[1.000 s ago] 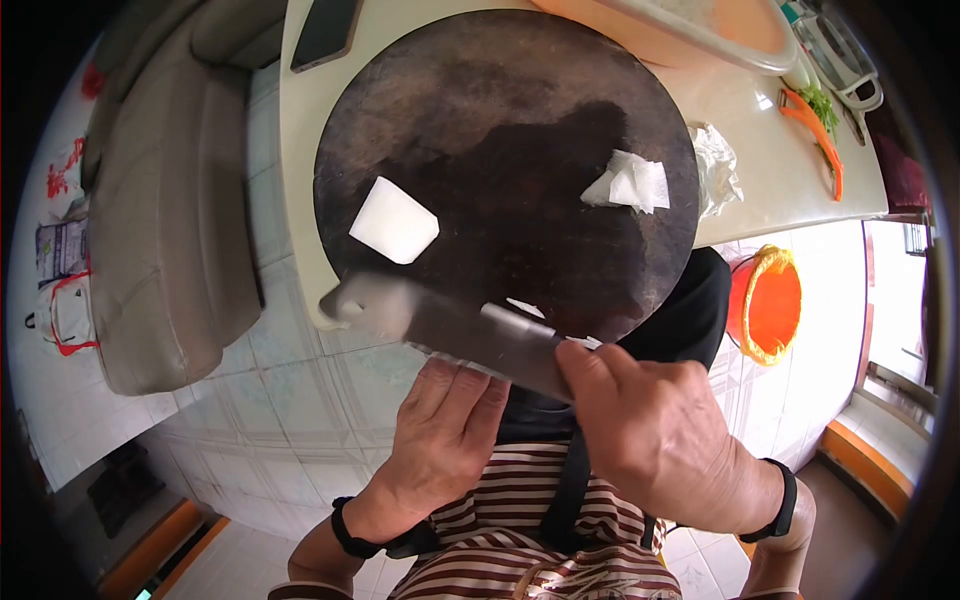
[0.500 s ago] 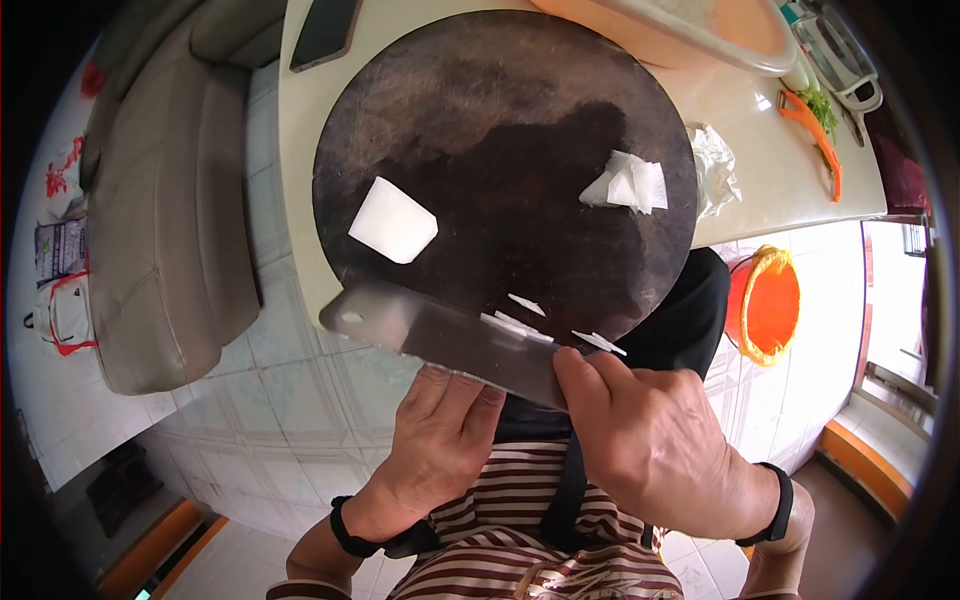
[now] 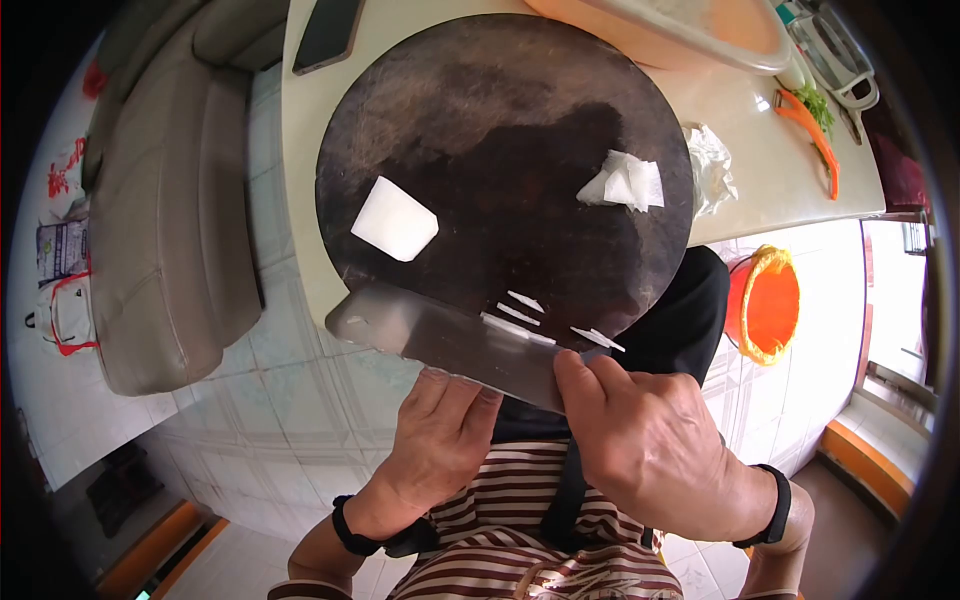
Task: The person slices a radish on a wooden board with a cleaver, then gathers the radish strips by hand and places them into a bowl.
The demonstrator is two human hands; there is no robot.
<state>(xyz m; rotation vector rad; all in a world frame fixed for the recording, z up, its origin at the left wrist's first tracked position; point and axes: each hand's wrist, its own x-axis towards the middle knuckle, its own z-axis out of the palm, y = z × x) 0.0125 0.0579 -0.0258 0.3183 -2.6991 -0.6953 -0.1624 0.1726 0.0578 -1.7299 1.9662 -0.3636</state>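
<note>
My right hand (image 3: 650, 440) is wrapped round the handle end of a broad cleaver (image 3: 450, 345), whose blade lies across the near edge of the round dark chopping board (image 3: 440, 90). Close against the blade's near side is my left hand (image 3: 440, 430), fingers together, tips hidden behind the blade; what they hold, if anything, cannot be seen. Several thin white strips (image 3: 518, 314) lie just beyond the blade. A white block (image 3: 395, 219) sits on the board's left part, and a small pile of thin white slices (image 3: 628, 181) on its right.
Crumpled clear plastic (image 3: 711, 168) lies right of the board. An orange peeler (image 3: 812, 130) and a large pale orange basin (image 3: 680, 35) are on the table (image 3: 740, 120). A dark phone-like object (image 3: 327, 35) is at upper left. A red bucket (image 3: 770, 305) stands on the floor at right.
One more thin white strip lies separate beyond the blade. The cleaver and both hands have hardly moved.
</note>
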